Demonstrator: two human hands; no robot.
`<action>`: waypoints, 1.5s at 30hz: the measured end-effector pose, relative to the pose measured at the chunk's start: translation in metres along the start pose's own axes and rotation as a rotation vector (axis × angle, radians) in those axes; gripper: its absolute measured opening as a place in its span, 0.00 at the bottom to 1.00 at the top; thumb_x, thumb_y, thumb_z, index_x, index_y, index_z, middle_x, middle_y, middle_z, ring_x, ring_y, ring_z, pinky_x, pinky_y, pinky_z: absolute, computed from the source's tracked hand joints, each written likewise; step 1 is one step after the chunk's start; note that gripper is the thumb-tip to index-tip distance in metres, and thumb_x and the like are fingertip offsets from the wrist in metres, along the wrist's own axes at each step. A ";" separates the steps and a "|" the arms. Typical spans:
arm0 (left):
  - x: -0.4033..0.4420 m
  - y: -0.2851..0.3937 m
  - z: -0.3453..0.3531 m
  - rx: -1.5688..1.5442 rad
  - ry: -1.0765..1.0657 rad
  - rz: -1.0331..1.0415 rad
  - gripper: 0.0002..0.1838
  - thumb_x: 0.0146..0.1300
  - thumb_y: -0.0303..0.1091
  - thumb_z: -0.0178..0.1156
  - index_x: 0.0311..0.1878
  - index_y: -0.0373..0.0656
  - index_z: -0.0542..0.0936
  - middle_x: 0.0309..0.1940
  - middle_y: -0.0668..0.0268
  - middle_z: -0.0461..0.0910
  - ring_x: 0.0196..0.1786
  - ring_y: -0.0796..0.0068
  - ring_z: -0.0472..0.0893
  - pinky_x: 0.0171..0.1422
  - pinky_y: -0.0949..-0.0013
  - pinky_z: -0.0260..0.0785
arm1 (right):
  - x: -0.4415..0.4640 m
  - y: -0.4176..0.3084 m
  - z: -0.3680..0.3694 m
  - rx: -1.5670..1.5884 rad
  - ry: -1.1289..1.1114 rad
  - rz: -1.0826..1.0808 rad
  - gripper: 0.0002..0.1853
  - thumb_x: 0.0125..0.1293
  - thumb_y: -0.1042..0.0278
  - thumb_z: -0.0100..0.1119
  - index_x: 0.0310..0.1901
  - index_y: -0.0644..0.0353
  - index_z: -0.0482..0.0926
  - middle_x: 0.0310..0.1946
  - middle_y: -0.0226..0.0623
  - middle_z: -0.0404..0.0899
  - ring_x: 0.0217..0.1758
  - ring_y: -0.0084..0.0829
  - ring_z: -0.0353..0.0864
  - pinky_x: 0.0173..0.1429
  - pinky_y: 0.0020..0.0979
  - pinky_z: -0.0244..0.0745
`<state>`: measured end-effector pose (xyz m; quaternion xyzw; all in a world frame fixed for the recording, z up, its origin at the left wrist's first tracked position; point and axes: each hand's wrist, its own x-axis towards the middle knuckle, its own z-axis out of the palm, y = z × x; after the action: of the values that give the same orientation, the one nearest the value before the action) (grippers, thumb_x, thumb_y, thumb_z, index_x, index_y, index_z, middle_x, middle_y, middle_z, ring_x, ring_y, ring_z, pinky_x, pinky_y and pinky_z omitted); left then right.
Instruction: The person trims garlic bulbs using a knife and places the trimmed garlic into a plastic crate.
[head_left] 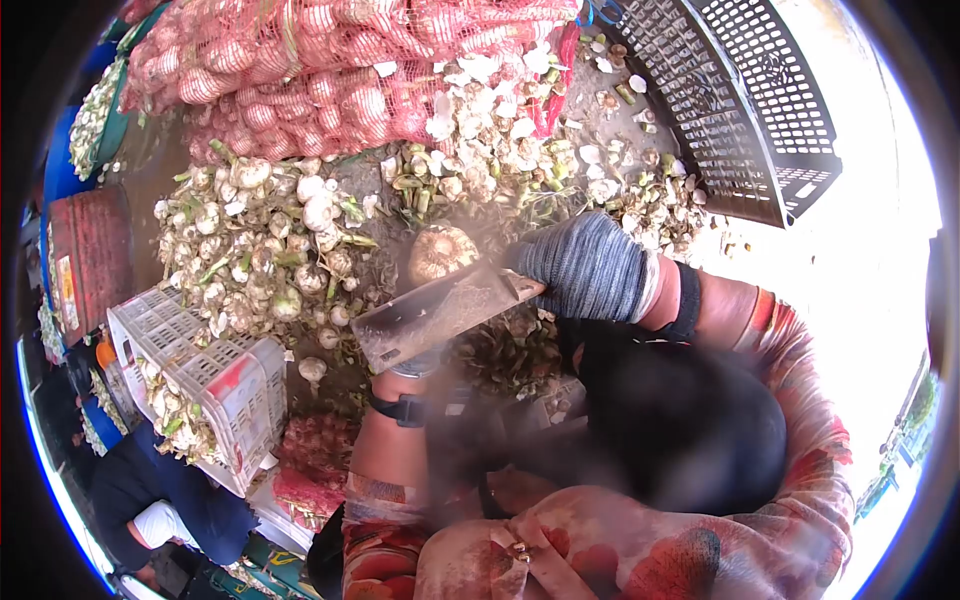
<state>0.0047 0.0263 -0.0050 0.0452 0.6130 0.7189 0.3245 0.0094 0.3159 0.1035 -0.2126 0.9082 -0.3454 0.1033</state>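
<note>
My right hand [590,265], in a grey knitted glove, is closed round the near end of a broad cleaver [445,315]. The blade slants down to the left across the middle of the view. Behind its lower left end is my left hand [418,364]; only a small gloved part shows, above a dark wristband, and its fingers are hidden. A round tan thing [441,252], perhaps a garlic bulb or a wooden block, is just above the blade. To the left lies a heap of garlic bulbs [245,240] with short stems.
Red net sacks of garlic [330,75] are stacked at the top. Peelings and cut stems [500,165] cover the ground below them. A black crate [720,100] leans at upper right. A white crate [200,350] stands at left, near another person in dark clothes [165,490].
</note>
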 end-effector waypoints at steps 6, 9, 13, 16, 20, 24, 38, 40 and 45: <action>-0.017 -0.014 -0.008 -0.120 -0.019 -0.007 0.27 0.61 0.35 0.64 0.62 0.38 0.71 0.53 0.58 0.78 0.56 0.66 0.77 0.60 0.66 0.70 | 0.000 0.001 0.013 -0.058 -0.115 0.008 0.19 0.52 0.68 0.61 0.48 0.54 0.76 0.27 0.42 0.80 0.31 0.46 0.83 0.32 0.44 0.75; -0.023 -0.005 -0.002 -0.153 -0.031 0.038 0.27 0.61 0.33 0.63 0.62 0.37 0.71 0.54 0.57 0.78 0.57 0.66 0.77 0.60 0.67 0.71 | -0.006 0.014 0.029 -0.023 -0.038 0.009 0.20 0.51 0.69 0.62 0.48 0.53 0.75 0.27 0.42 0.80 0.32 0.47 0.83 0.32 0.45 0.75; -0.005 0.056 0.024 0.311 -0.130 0.101 0.30 0.58 0.33 0.65 0.64 0.37 0.69 0.56 0.54 0.76 0.57 0.65 0.76 0.59 0.67 0.71 | -0.008 0.030 0.044 -0.083 -0.032 0.067 0.17 0.54 0.66 0.61 0.48 0.53 0.75 0.28 0.42 0.80 0.33 0.46 0.83 0.34 0.44 0.76; -0.015 0.069 0.043 0.511 0.110 0.064 0.45 0.46 0.36 0.74 0.66 0.41 0.59 0.58 0.57 0.68 0.55 0.65 0.73 0.55 0.62 0.70 | 0.001 0.071 0.046 -0.167 -0.141 0.639 0.13 0.62 0.63 0.55 0.48 0.56 0.74 0.28 0.47 0.81 0.34 0.47 0.83 0.36 0.45 0.76; -0.031 0.096 0.016 0.742 0.406 0.171 0.42 0.47 0.39 0.74 0.64 0.41 0.63 0.55 0.60 0.70 0.53 0.66 0.73 0.58 0.64 0.68 | -0.024 0.120 0.047 -0.270 0.033 0.699 0.16 0.63 0.57 0.57 0.47 0.58 0.75 0.30 0.52 0.81 0.35 0.51 0.82 0.39 0.47 0.76; -0.078 0.164 -0.119 -0.445 0.441 0.480 0.27 0.65 0.52 0.60 0.57 0.42 0.70 0.49 0.61 0.78 0.49 0.65 0.79 0.59 0.63 0.72 | -0.020 0.103 0.057 -0.171 0.106 0.611 0.17 0.64 0.56 0.60 0.47 0.59 0.76 0.32 0.54 0.80 0.37 0.55 0.80 0.38 0.45 0.75; -0.027 -0.021 -0.128 1.455 0.623 -0.202 0.25 0.51 0.33 0.69 0.55 0.45 0.78 0.44 0.53 0.78 0.47 0.54 0.79 0.54 0.58 0.72 | -0.024 0.077 0.062 -0.072 0.069 0.491 0.14 0.59 0.58 0.64 0.41 0.57 0.77 0.28 0.50 0.80 0.35 0.52 0.80 0.38 0.45 0.75; -0.028 -0.005 -0.110 1.577 0.471 -0.511 0.27 0.49 0.35 0.69 0.56 0.45 0.77 0.51 0.49 0.75 0.52 0.48 0.76 0.56 0.54 0.69 | -0.026 0.070 0.064 -0.093 0.020 0.554 0.15 0.57 0.60 0.65 0.43 0.57 0.77 0.29 0.50 0.80 0.36 0.52 0.81 0.39 0.45 0.76; -0.045 -0.025 -0.106 1.755 0.499 -0.203 0.21 0.56 0.40 0.62 0.51 0.41 0.75 0.49 0.47 0.76 0.49 0.47 0.78 0.51 0.52 0.71 | -0.030 0.076 0.071 -0.086 -0.001 0.514 0.18 0.53 0.62 0.66 0.44 0.57 0.76 0.30 0.49 0.80 0.37 0.53 0.81 0.40 0.46 0.76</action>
<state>0.0016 -0.0871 -0.0388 0.0650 0.9923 -0.0476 0.0936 0.0361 0.3392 0.0012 0.0207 0.9463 -0.2686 0.1788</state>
